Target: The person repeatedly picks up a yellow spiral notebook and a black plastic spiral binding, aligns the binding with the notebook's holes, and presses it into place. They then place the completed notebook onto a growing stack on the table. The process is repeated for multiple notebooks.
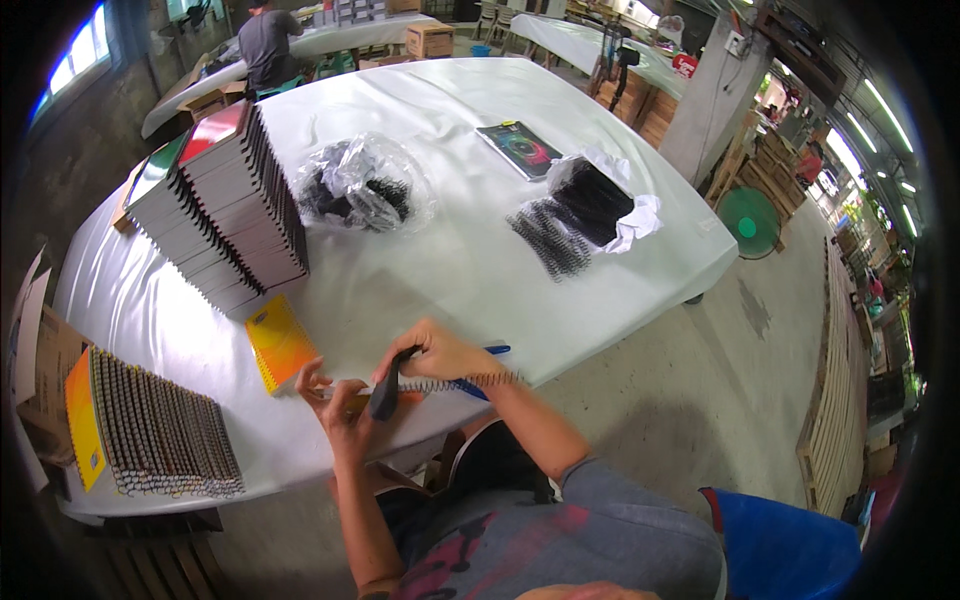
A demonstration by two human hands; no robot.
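Observation:
At the near edge of the table, my right hand (440, 352) is closed round a dark, elongated object (386, 388) whose exact kind I cannot make out. A loose wire-like spiral coil (455, 383) runs rightward from beside it, across my right wrist. My left hand (345, 420) grips the left side of an orange notebook (410, 398), mostly hidden under the hands. Blue handles (498, 350) of a tool show beyond and beneath my right wrist. A yellow-orange spiral notebook (278, 343) lies flat just beyond my left fingers.
Tall stacks of spiral-bound books (225, 200) stand at left, with a row of yellow notebooks (150, 425) nearer. Farther back lie a clear plastic bag of black coils (360, 185), a dark-covered book (520, 148) and black coils on paper (590, 205). A person (266, 48) sits beyond.

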